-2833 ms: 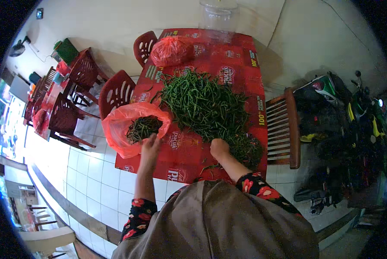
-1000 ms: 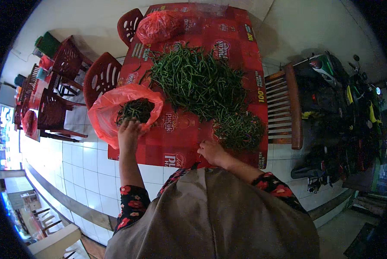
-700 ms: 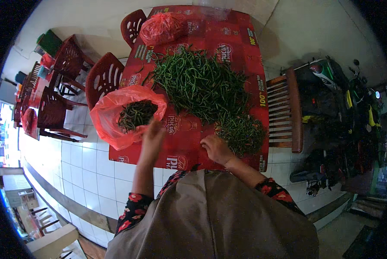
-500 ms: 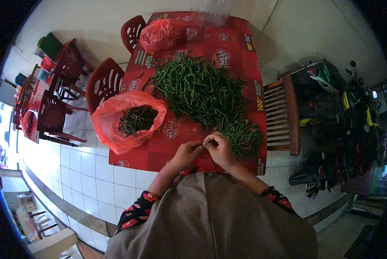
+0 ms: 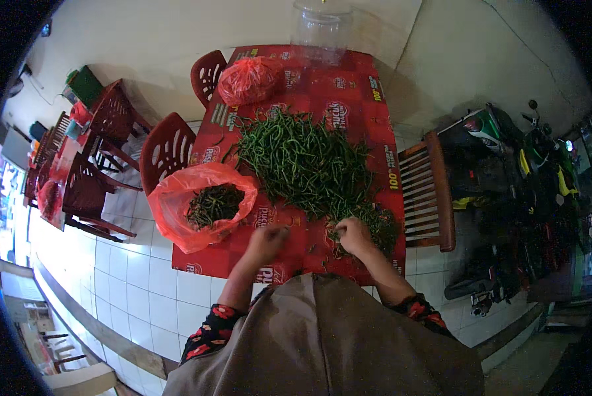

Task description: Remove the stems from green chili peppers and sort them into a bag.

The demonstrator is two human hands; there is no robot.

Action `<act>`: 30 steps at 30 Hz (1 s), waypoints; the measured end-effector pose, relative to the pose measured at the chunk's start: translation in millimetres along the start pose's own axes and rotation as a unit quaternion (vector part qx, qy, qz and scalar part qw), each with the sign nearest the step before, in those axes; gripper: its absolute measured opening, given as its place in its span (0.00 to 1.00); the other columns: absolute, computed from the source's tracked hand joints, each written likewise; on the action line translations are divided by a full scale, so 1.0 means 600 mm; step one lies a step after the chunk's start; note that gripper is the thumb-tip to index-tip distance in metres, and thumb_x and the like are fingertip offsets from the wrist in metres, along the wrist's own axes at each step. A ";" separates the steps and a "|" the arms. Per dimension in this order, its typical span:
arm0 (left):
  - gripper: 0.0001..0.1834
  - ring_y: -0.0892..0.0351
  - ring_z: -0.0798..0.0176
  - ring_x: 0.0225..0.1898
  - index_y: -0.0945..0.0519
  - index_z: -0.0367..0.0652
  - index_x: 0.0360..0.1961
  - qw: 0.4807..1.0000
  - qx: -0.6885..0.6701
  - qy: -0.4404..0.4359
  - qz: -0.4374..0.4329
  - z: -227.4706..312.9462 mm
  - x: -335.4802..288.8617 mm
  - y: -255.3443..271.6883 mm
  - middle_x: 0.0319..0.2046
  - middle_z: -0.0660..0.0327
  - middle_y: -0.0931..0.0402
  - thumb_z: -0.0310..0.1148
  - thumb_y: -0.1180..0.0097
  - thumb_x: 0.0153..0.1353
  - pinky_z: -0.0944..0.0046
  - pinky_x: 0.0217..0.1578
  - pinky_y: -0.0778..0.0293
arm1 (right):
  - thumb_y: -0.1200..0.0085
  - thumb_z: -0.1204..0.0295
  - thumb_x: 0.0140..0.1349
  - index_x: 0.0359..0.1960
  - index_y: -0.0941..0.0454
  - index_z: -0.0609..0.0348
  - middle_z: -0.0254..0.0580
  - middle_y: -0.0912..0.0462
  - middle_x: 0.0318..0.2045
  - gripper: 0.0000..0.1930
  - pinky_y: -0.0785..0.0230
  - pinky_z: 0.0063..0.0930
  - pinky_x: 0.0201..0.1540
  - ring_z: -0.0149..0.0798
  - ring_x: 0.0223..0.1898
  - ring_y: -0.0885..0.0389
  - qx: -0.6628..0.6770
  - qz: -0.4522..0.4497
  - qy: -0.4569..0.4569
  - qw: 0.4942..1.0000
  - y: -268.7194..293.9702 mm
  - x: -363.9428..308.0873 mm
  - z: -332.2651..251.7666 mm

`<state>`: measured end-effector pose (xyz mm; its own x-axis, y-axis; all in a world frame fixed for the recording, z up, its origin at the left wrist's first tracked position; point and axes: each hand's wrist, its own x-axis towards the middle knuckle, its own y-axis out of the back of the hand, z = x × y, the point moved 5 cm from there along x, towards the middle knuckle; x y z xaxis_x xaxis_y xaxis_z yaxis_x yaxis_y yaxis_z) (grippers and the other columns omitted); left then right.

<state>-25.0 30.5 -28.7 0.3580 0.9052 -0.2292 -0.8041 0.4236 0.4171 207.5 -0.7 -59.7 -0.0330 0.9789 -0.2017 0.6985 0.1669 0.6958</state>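
Moving apart is what my hands have just done. A moment ago their fingertips met near my edge of the red table (image 5: 315,86), and now there is a gap between them. My left hand (image 5: 267,243) is on the bag's side, with its fingers curled. It looks blurry, so I cannot tell if it holds anything. It is near the red bag (image 5: 170,204), but not in it. My right hand (image 5: 353,236) is bent in by the small pile (image 5: 383,231), at the left edge of it. Its fingers are curled too, and I cannot tell if they pinch a bit of green or nothing.

The big heap (image 5: 306,162) of thin green pods lies across the middle of the table, and it joins up with the small pile. Inside the bag sit darker pods (image 5: 214,204), and neither hand touches them. To me, the hands coming apart means one little bit of close-up finger work is over. The big heap looks much the same as before, so I think lots of the work is left.
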 end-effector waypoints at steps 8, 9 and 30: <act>0.21 0.28 0.70 0.35 0.37 0.34 0.53 0.927 -0.267 0.036 0.259 -0.054 0.001 0.222 0.40 0.58 0.28 0.26 0.53 0.57 0.73 0.31 0.31 | 0.53 0.76 0.49 0.36 0.25 0.59 0.47 0.32 0.37 0.11 0.41 0.45 0.46 0.46 0.43 0.33 -0.249 0.117 0.151 0.950 -0.031 0.116 -0.098; 0.25 0.29 0.68 0.37 0.42 0.35 0.56 0.914 -0.281 0.031 0.292 -0.068 -0.004 0.230 0.43 0.57 0.30 0.25 0.54 0.56 0.72 0.34 0.31 | 0.54 0.75 0.51 0.34 0.25 0.59 0.46 0.32 0.37 0.09 0.42 0.45 0.46 0.45 0.43 0.34 -0.299 0.138 0.158 0.931 -0.044 0.130 -0.104; 0.10 0.26 0.48 0.34 0.24 0.39 0.36 0.969 0.065 -0.230 -0.069 0.132 -0.005 -0.077 0.29 0.49 0.25 0.28 0.50 0.52 0.56 0.33 0.31 | 0.43 0.77 0.49 0.31 0.23 0.63 0.41 0.21 0.25 0.07 0.30 0.21 0.27 0.29 0.24 0.23 0.214 0.098 0.044 0.971 0.049 -0.048 -0.086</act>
<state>48.9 11.0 22.5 0.6547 0.7475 0.1126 -0.6779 0.5147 0.5249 192.2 -17.7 2.1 0.0831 0.9963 -0.0209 0.9301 -0.0700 0.3606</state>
